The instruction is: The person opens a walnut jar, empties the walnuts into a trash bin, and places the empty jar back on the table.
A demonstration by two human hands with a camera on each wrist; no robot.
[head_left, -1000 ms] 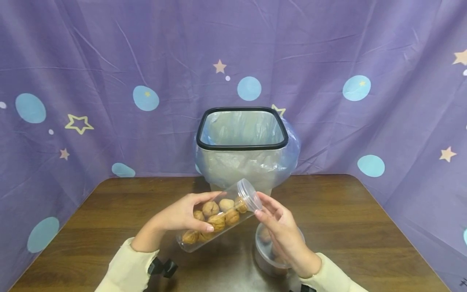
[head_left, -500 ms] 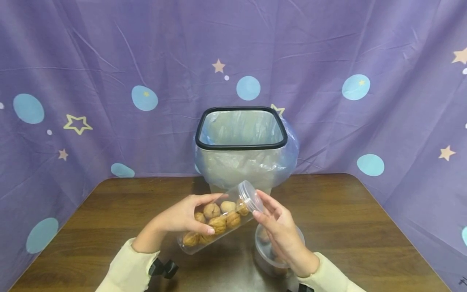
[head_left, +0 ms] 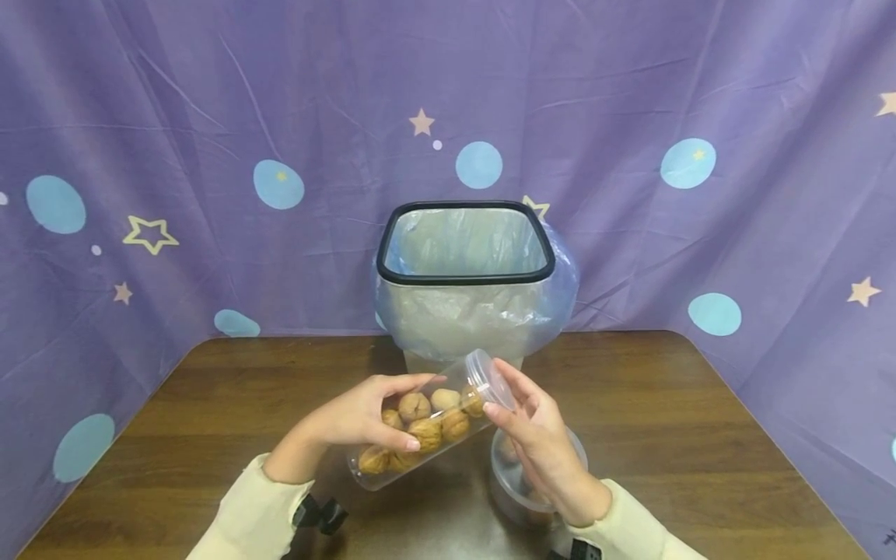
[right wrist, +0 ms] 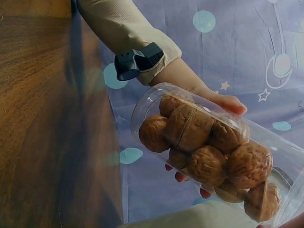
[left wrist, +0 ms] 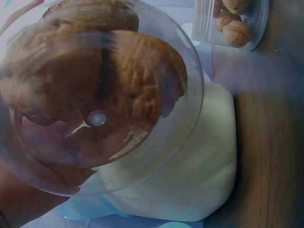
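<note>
A clear plastic jar (head_left: 455, 424) of walnuts is tilted above the table, its lidded end up and to the right. My left hand (head_left: 357, 420) grips the jar's body, thumb on the near side. With fingers and thumb, my right hand (head_left: 539, 435) holds the rim of the translucent lid (head_left: 494, 381), which sits on the jar. In the left wrist view, the jar's base (left wrist: 142, 85) fills the upper left. Several walnuts (right wrist: 206, 164) show through its wall in the right wrist view. Below my right hand stands a second lidded jar (head_left: 505, 478), partly hidden, with walnuts inside.
Behind the hands, a pale bin (head_left: 462, 319) with a black rim (head_left: 465, 280) and a bluish plastic liner (head_left: 560, 288) stands at the back of the wooden table (head_left: 651, 435). A purple patterned curtain (head_left: 595, 93) hangs behind it.
Both hands and the tilted jar have shifted slightly right and down in the head view. My left hand's hold on the body and my right hand's on the lid look the same.
</note>
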